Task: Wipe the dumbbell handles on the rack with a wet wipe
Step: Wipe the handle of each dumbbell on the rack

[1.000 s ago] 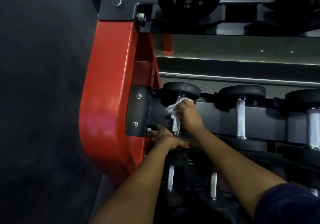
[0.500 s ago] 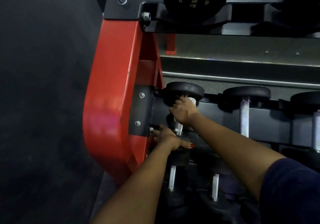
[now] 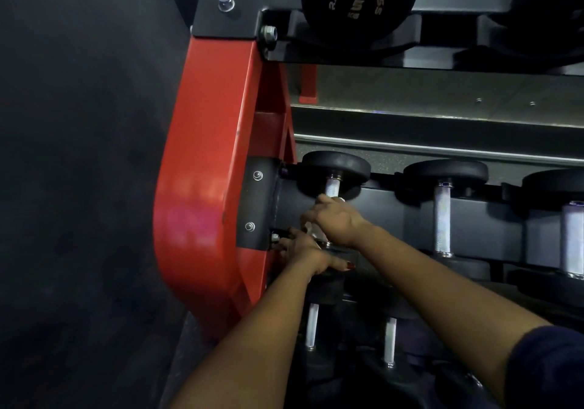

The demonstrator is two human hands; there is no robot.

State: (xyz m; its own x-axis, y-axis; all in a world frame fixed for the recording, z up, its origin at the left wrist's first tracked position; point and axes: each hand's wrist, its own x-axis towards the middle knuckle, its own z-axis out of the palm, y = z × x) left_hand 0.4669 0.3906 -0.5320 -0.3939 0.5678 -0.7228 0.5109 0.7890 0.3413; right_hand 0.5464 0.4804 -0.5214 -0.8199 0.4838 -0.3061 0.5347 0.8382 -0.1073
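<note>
Dumbbell handles (image 3: 441,219), five in view, sit on a red and black rack (image 3: 202,187): three on the middle tier, two on the tier below. Each is a short silvery bar with a rough grip, set between round black heads. Two black dumbbell heads (image 3: 358,4) show on the top tier, one marked 5. Two bare hands reach in. The right hand (image 3: 338,220) is clenched round the leftmost handle (image 3: 331,187) of the middle tier, low on the bar, with a scrap of white wet wipe (image 3: 309,229) showing under its fingers. The left hand (image 3: 303,253) rests on that dumbbell's near head, thumb stretched out; whether its fingers curl cannot be told
</note>
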